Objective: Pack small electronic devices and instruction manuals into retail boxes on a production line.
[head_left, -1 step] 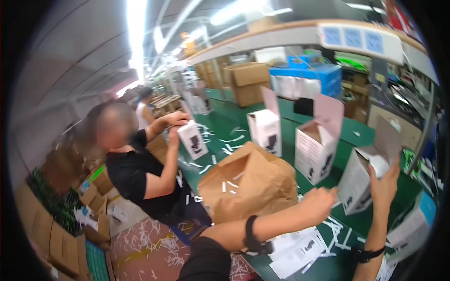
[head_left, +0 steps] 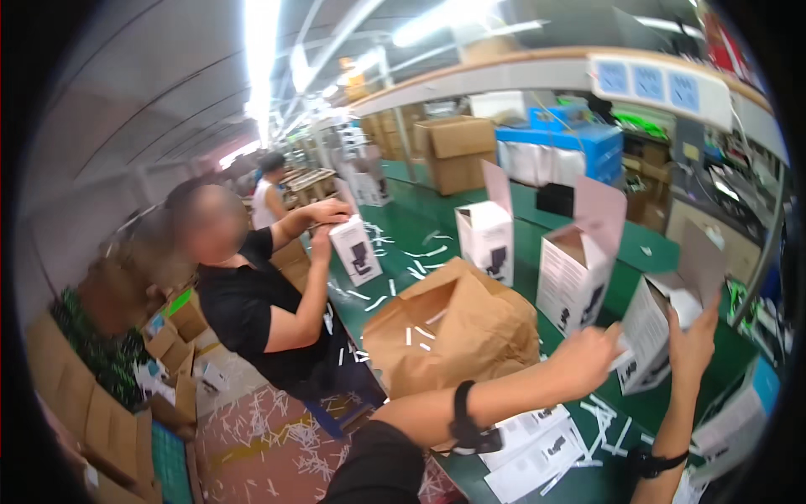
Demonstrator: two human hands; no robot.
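Note:
My left hand (head_left: 588, 354) is closed beside the nearest open white carton (head_left: 645, 336), with the arm stretched across from the lower middle. A small whitish bit shows at its fingertips, too blurred to make out. My right hand (head_left: 693, 340) grips that carton at its right side, thumb near the top edge. The carton's lid flap (head_left: 702, 256) stands up, and something white (head_left: 687, 309) shows in its mouth. Flat printed sheets (head_left: 537, 458) lie on the green table below my left forearm.
Two more lidded cartons, one open (head_left: 571, 273) and one farther back (head_left: 487, 239), stand on the table (head_left: 411, 223). A crumpled brown paper bag (head_left: 470, 328) holds white strips. A co-worker (head_left: 252, 311) at left handles another carton (head_left: 355, 250). Brown boxes (head_left: 101, 437) line the left floor.
The whole view has shifted slightly, so things sit a little farther right and lower. My left hand is still closed by the carton; my right hand keeps its grip.

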